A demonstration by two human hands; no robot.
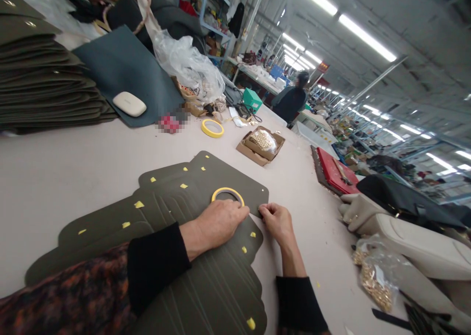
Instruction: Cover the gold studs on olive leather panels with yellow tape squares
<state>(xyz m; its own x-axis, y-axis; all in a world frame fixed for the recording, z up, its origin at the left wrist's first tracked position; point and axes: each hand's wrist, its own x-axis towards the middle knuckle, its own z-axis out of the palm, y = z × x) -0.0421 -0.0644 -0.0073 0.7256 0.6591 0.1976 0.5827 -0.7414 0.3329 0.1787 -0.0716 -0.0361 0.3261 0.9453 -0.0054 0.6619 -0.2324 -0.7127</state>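
Observation:
My left hand (223,222) is closed around a roll of yellow tape (217,192), held above dark olive panels (165,237) that lie overlapped like a fan on the table. Small yellow tape pieces (139,204) dot the panels near their edges. At the right corner of the topmost panel (231,170), my right hand (277,221) pinches with thumb and forefinger. Whatever sits between those fingertips is hidden or too small to name. The two hands are close together but apart.
A second yellow tape roll (212,128) and an open carton of gold hardware (262,143) lie farther back. Stacked olive pieces (47,80) stand at left, beside a white case (129,104) on a dark sheet. Cream and black bags (415,237) line the right. A person (290,102) is beyond.

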